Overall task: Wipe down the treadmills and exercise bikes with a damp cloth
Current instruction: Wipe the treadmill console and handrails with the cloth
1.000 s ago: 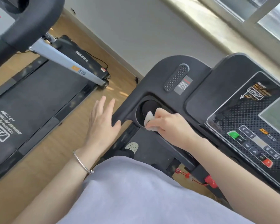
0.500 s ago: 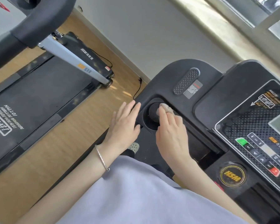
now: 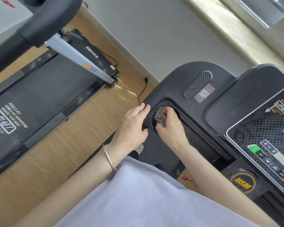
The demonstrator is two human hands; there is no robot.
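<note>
I stand at a black treadmill console [image 3: 184,76] with a round cup holder [image 3: 164,104] at its left end. My right hand [image 3: 169,128] reaches into the cup holder and grips a crumpled grey cloth [image 3: 160,115], pressed inside the recess. My left hand [image 3: 133,126] rests flat on the console's left edge beside the cup holder, fingers together, holding nothing. A silver bangle sits on my left wrist.
The control panel [image 3: 269,136] with green and red buttons lies at the right. A second treadmill [image 3: 39,99] stands to the left across a strip of wooden floor [image 3: 72,145]. A black power cable [image 3: 142,90] runs along the floor by the white wall.
My right hand pushed the cloth deeper into the cup holder. My left hand moved from above the floor onto the console's left edge. The view shifted slightly.
</note>
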